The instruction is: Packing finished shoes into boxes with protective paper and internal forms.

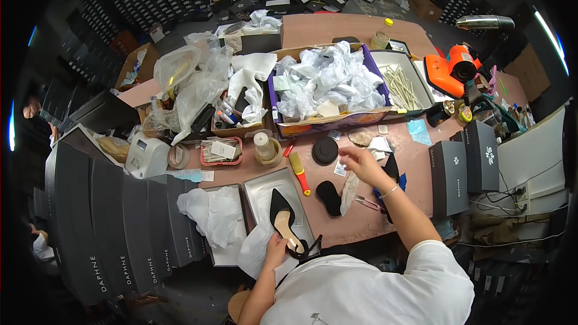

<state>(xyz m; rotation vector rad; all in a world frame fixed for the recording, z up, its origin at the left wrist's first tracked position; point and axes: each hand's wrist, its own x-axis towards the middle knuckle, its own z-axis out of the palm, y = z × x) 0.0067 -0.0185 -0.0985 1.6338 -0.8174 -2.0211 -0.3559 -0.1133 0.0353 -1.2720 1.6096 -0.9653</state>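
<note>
A black pointed-toe slingback high heel (280,209) with a beige insole lies tilted over an opened shoe box (308,229) with white tissue paper (256,250). My left hand (277,249) closes on the shoe beside its heel end. Farther up the table, my right hand (360,165) is raised with its fingers bent together, just right of a round black pad (325,151). Whether something small sits between those fingertips cannot be made out. Below that hand are a black oval pad (328,198) and a pair of pink-handled snips (367,203). A yellow-and-red brush (298,174) lies to the left.
Dark shoe boxes (114,222) stand in a row on the left, with others (448,177) at right. A purple-edged carton (274,99) full of crumpled white tissue fills the back. Also there are a tray of white sticks (400,87), an orange machine (448,72) and a pink basket (239,159).
</note>
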